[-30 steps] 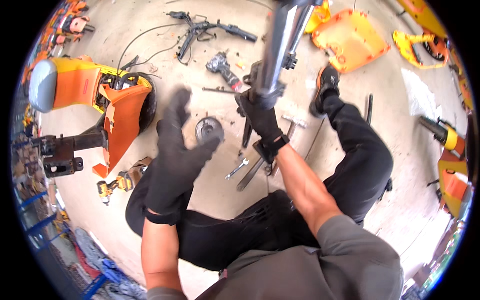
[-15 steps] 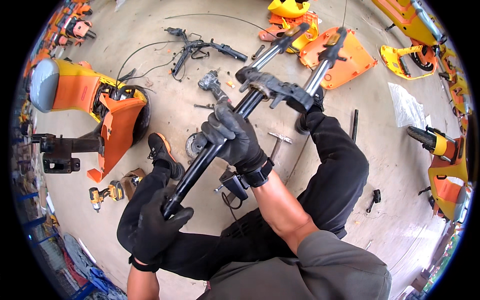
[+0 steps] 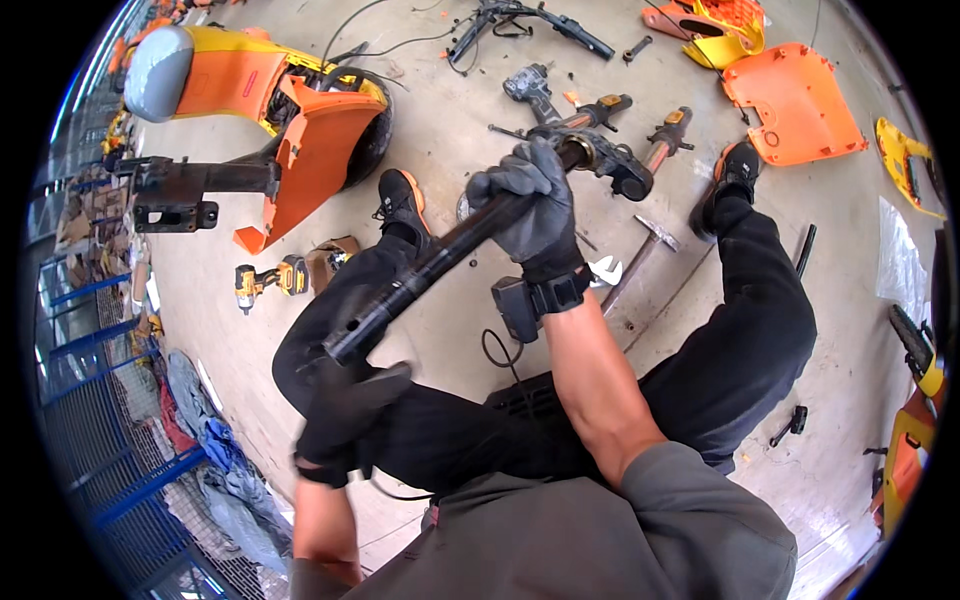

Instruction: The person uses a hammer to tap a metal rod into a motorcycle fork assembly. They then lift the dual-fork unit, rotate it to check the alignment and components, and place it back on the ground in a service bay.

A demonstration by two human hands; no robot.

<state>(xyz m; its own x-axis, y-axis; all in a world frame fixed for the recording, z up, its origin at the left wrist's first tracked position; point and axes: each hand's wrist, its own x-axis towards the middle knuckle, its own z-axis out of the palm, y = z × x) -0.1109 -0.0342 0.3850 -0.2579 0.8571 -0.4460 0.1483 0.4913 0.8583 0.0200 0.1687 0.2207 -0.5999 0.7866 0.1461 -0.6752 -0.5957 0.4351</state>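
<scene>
Within gloved right fingers, a black tube, perhaps steel.

A head-worn fisheye looks down over the floor.

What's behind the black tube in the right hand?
Behind the black tube, the left trouser leg, floor and the edge of a round part show. What the tube and right hand directly cover cannot be seen.

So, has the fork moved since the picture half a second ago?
Yes: leftward, judged against the orange panel on the floor. The fork overlapped the panel then; now it shows clear of its left edge.
</scene>
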